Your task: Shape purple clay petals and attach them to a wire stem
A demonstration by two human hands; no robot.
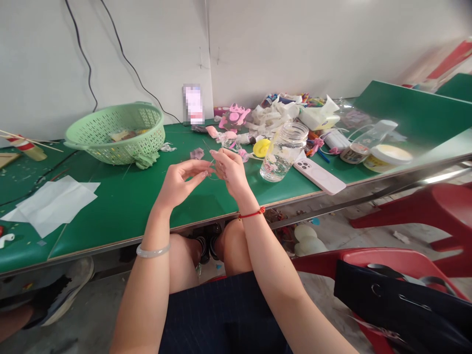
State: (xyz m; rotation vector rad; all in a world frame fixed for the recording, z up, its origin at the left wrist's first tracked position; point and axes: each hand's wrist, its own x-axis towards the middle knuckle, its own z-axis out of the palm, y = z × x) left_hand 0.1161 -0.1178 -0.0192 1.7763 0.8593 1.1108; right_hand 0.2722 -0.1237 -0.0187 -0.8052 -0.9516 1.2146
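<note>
In front of me, above the near part of the green table (121, 206), my two hands meet with their fingertips close together. My left hand (183, 183) pinches a thin wire-like strand (212, 161); whether it is wire or thread I cannot tell. The fingers of my right hand (231, 170) are closed on the same strand, whose fine ends stick out above and curve below the fingertips. Just behind my left fingertips lies a small greyish-purple lump (196, 154). To the right of my right hand stands a clear glass jar (282, 155) holding liquid.
A green basket (110, 115) stands at the back left, with white paper sheets (55, 201) before it. Beside the jar lie a pink phone (320, 175) and a lidded tub (388, 156). Plastic-wrapped clutter (273, 118) lines the wall, where another phone (194, 103) leans. Red stools (398, 260) stand right.
</note>
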